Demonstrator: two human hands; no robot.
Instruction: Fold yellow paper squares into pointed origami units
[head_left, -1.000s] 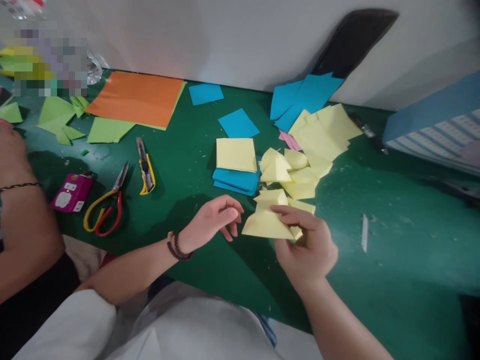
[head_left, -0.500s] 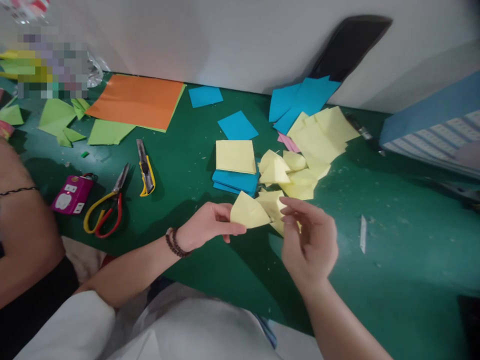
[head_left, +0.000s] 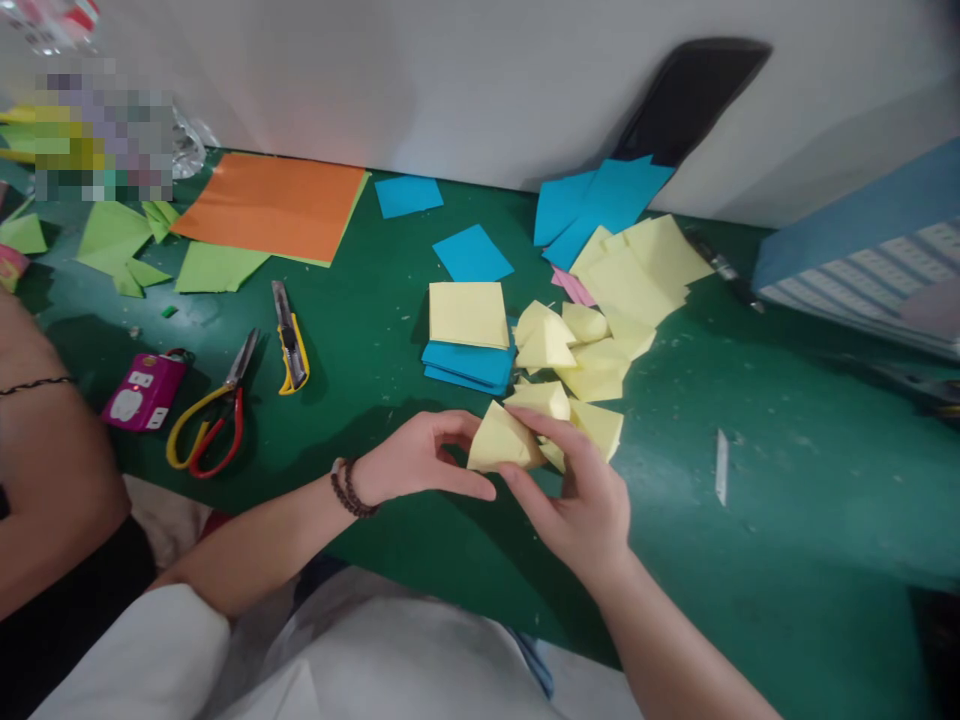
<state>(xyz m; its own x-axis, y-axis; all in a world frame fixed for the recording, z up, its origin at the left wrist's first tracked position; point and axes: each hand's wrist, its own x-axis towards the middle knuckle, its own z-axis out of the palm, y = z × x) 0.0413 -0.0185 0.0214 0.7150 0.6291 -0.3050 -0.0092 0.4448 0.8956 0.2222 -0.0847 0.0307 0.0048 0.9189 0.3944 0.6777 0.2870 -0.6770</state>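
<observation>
My right hand (head_left: 574, 490) pinches a folded pale yellow paper piece (head_left: 499, 440) between thumb and fingers. To its left, my left hand (head_left: 427, 460) is open, thumb stretched out below the piece and fingers near its left edge; whether the fingertips touch it I cannot tell. Several other folded yellow pieces (head_left: 544, 340) lie behind and beside my right hand. A stack of flat yellow paper squares (head_left: 469, 315) rests on blue paper squares (head_left: 469, 367) just beyond my hands.
On the green table (head_left: 360, 330) lie scissors (head_left: 225, 400), a yellow cutter knife (head_left: 290, 340), a magenta power socket (head_left: 145, 390) and orange paper (head_left: 277, 205). A black phone-like object (head_left: 690, 100) leans on the wall. Another person's arm (head_left: 52, 450) is at the left.
My right hand has moved left and taken hold of the folded yellow piece. My left hand has loosened its pinch, its thumb now away from the paper.
</observation>
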